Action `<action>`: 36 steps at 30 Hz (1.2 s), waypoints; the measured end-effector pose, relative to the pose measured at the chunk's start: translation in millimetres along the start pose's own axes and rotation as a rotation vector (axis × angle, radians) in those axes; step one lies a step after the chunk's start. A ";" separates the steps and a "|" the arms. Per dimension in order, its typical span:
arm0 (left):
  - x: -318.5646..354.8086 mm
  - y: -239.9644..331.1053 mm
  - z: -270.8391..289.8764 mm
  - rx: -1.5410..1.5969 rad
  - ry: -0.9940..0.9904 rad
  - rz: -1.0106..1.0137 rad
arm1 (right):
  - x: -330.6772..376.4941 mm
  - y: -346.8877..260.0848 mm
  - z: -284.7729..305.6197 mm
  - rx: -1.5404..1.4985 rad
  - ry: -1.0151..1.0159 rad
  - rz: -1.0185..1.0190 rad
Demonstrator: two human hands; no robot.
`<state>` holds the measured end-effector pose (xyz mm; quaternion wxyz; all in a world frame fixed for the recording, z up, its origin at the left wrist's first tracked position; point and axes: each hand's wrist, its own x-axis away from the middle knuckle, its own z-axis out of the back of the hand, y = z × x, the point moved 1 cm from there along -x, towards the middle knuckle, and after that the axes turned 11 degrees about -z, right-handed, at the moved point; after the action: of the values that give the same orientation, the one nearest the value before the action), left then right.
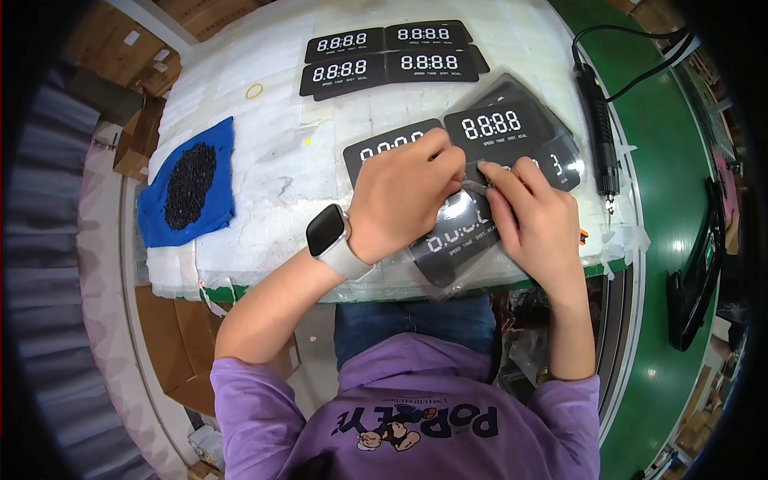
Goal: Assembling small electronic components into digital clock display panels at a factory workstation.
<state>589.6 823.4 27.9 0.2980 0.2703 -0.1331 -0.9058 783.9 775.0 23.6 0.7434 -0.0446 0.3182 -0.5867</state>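
Note:
My left hand (408, 182), with a watch (326, 230) on its wrist, has its fingers curled closed at the edge of a clear plastic sleeve (472, 189). Close beside it, my right hand (534, 214) pinches the same edge between thumb and fingers. Under the shiny plastic lies a black display panel (448, 254) with white digit shapes, tilted at the table's near edge. My fingertips partly hide it. Just beyond my hands are another black panel (490, 126), one partly covered by my left hand (360, 164), and a stack in clear plastic (568, 148).
Several similar panels (344, 72) lie in rows at the far side of the white table (264, 152). At left, small black parts (190, 186) sit on a blue cloth (220, 168). A corded black electric screwdriver (596, 120) lies along the right edge. A rubber band (254, 91) rests farther back.

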 end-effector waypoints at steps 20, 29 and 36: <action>90.4 -44.9 126.5 0.001 0.545 0.322 | -15.9 -21.7 10.9 -0.437 -0.169 -0.268; -46.6 3.6 30.0 0.370 0.190 0.049 | -12.2 58.6 42.4 -0.037 0.040 -0.476; -66.2 6.8 -35.0 0.178 0.166 -0.062 | -10.4 61.0 24.7 -0.066 0.081 -0.451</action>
<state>657.5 855.8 29.1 0.2549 0.3737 -0.1793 -0.8736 847.2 795.6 20.8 0.5783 -0.1153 0.3489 -0.7284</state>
